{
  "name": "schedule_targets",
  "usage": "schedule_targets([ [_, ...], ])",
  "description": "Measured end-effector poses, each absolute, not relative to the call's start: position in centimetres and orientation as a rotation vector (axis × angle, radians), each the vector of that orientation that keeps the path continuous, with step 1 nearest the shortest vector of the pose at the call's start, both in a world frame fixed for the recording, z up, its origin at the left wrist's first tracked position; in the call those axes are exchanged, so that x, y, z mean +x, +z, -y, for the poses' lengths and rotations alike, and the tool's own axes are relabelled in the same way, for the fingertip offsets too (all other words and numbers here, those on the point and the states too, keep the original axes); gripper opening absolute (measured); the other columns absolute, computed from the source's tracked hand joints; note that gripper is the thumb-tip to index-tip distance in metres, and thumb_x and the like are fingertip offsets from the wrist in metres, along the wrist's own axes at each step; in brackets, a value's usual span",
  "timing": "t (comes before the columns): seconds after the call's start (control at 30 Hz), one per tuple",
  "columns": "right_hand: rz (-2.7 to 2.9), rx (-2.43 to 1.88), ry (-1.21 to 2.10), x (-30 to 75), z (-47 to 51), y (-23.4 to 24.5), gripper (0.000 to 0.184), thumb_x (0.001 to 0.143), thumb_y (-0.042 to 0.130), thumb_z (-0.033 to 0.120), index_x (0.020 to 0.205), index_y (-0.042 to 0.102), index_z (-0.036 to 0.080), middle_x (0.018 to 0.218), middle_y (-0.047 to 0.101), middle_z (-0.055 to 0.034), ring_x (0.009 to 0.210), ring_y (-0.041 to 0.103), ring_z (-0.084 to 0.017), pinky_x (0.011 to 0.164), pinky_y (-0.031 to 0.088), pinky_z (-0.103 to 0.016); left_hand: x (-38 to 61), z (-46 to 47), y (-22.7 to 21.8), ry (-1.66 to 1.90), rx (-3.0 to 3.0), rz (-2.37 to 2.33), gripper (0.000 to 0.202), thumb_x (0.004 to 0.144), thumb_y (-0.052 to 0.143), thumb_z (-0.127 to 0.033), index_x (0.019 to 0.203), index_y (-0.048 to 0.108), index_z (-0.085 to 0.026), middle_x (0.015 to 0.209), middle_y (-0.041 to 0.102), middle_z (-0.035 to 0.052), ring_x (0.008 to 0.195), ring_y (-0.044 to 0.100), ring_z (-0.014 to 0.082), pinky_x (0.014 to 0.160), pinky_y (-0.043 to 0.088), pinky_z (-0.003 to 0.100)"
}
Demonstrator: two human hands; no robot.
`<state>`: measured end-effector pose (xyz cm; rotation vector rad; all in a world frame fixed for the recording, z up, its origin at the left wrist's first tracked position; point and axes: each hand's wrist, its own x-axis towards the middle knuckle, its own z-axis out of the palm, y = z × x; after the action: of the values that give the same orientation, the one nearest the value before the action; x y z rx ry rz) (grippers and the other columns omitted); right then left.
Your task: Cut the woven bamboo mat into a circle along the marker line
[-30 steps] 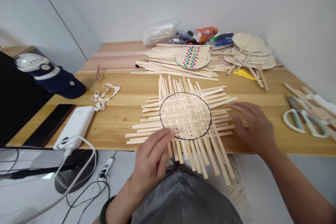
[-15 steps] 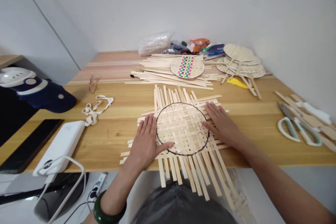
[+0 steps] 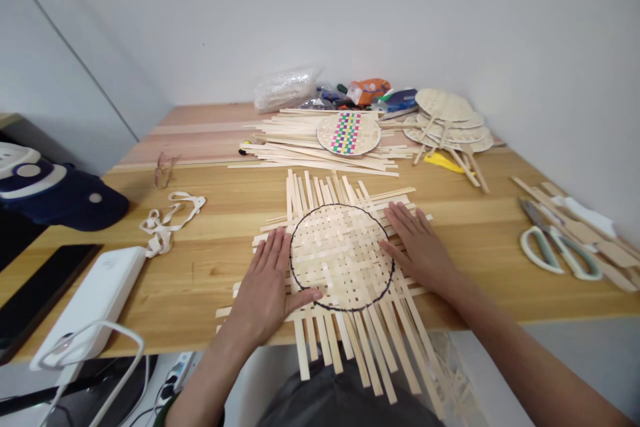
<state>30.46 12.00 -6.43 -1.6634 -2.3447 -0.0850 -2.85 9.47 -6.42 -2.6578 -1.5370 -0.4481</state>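
Note:
A woven bamboo-strip sheet [image 3: 345, 253] lies flat at the table's front edge, a dark circle marked on it. Its loose strip ends stick out all round, and several hang over the edge. My left hand [image 3: 267, 287] rests flat on the sheet's left side, fingers stretched out, thumb reaching over the circle's lower left. On the right side lies my right hand [image 3: 417, 247], open and palm down, with its thumb across the circle's edge. Neither hand grasps anything.
Behind the sheet lie loose strips [image 3: 280, 147], a colourful woven fan [image 3: 349, 134] and stacked plain fans [image 3: 450, 120]. Scissors [image 3: 560, 247] and wooden handles [image 3: 595, 233] lie at right. Left are a white power bank [image 3: 100, 300], a black phone [image 3: 45, 293], ribbon [image 3: 170, 220] and a navy cap [image 3: 65, 193].
The camera view has shifted slightly, so everything sits a little lower and further left. Both hands stay flat in the same places on the woven sheet.

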Motion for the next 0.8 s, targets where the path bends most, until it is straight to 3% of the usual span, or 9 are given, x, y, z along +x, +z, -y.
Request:
schedule_targets([
  [0.1, 2.235, -1.641, -0.204, 31.0, -11.8, -4.7, 0.06, 0.103, 0.029, 0.05, 0.144, 0.05, 0.009, 0.15, 0.05, -0.0179, 0.144, 0.039, -0.032, 0.12, 0.026, -0.059, -2.9, -9.9, -4.9, -0.492, -2.603, 1.536, 0.101, 0.087, 0.044, -0.073, 0.16, 0.002, -0.017, 0.159, 0.033, 0.0271, 0.149, 0.027, 0.0381, 0.116, 0.035, 0.061],
  [0.2, 2.134, -1.594, -0.328, 31.4, -12.3, -2.9, 0.047, 0.104, 0.034, 0.043, 0.128, 0.062, 0.014, 0.133, 0.065, -0.0157, 0.13, 0.055, -0.031, 0.119, 0.022, -0.061, -2.2, -10.8, -2.9, -0.556, -2.585, 1.536, 0.081, 0.095, 0.04, -0.064, 0.156, 0.024, -0.012, 0.157, 0.038, 0.0262, 0.148, 0.032, 0.0363, 0.117, 0.034, 0.06],
  [0.37, 2.186, -1.472, -0.164, 29.7, -15.4, -2.8, 0.035, 0.097, 0.044, 0.029, 0.121, 0.065, 0.013, 0.123, 0.069, -0.0161, 0.117, 0.061, -0.03, 0.11, 0.04, -0.054, 0.1, -13.2, -1.4, -0.604, -2.654, 1.674, 0.048, 0.099, 0.045, -0.036, 0.14, 0.05, -0.012, 0.147, 0.055, 0.0196, 0.138, 0.05, 0.0317, 0.113, 0.043, 0.052],
  [0.57, 2.201, -1.431, -0.095, 27.1, -18.7, -5.3, 0.036, 0.089, 0.042, 0.011, 0.117, 0.065, 0.014, 0.119, 0.069, -0.0151, 0.113, 0.06, -0.028, 0.1, 0.05, -0.045, 0.7, -16.3, -3.0, -0.656, -2.563, 1.782, 0.032, 0.095, 0.051, -0.028, 0.12, 0.062, -0.011, 0.122, 0.066, 0.02, 0.114, 0.063, 0.0334, 0.102, 0.052, 0.051],
  [0.8, 2.162, -1.435, -0.132, 27.7, -19.1, -6.8, 0.034, 0.086, 0.044, 0.006, 0.112, 0.065, 0.015, 0.113, 0.067, -0.0147, 0.11, 0.058, -0.029, 0.097, 0.051, -0.044, 0.0, -16.8, -4.4, -0.695, -2.572, 1.754, 0.026, 0.096, 0.05, -0.028, 0.112, 0.064, -0.013, 0.113, 0.066, 0.0157, 0.108, 0.059, 0.0307, 0.099, 0.051, 0.048],
])
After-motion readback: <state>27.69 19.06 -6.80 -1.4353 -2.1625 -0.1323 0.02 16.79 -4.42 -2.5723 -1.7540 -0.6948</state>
